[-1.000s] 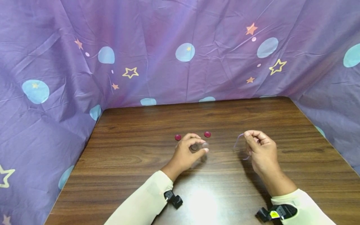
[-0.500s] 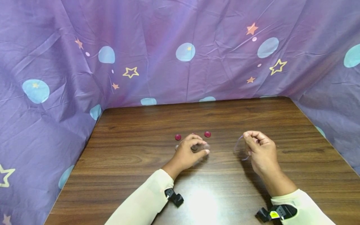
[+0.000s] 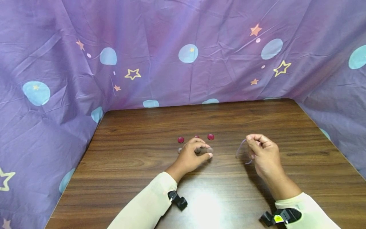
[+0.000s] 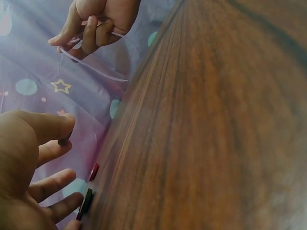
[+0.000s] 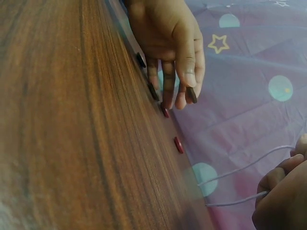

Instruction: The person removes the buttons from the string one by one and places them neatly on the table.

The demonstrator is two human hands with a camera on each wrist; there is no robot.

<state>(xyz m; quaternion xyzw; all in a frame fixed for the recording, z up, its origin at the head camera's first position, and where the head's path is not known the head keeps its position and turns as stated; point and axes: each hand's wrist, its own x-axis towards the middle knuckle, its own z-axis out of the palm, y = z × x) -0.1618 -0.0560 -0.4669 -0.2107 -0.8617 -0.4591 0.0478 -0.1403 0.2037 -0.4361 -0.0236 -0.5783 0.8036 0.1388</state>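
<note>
My left hand (image 3: 187, 157) pinches a dark round button (image 5: 191, 94) between thumb and index finger, a little above the table. Its other fingers are spread loosely over the buttons lying below. Under it, a brown button (image 3: 197, 150) shows between thumb and fingers, and a greyish button (image 3: 179, 150) peeks out on its left. To the right, my right hand (image 3: 264, 156) pinches a thin light-purple string (image 3: 241, 148) by thumb and index finger. One end of the string (image 4: 96, 72) sticks out from the fingertips; another part loops below the hand.
Beyond the left hand lie a red button (image 3: 180, 140), another red button (image 3: 210, 136) and a third, partly hidden red button (image 3: 197, 136). The brown wooden table (image 3: 137, 184) ends at a purple patterned cloth (image 3: 160, 63) at the back and sides.
My left hand has shifted slightly right and toward me with its button, uncovering more of the greyish and third red buttons. My right hand has moved slightly left and down; the string's end swings.
</note>
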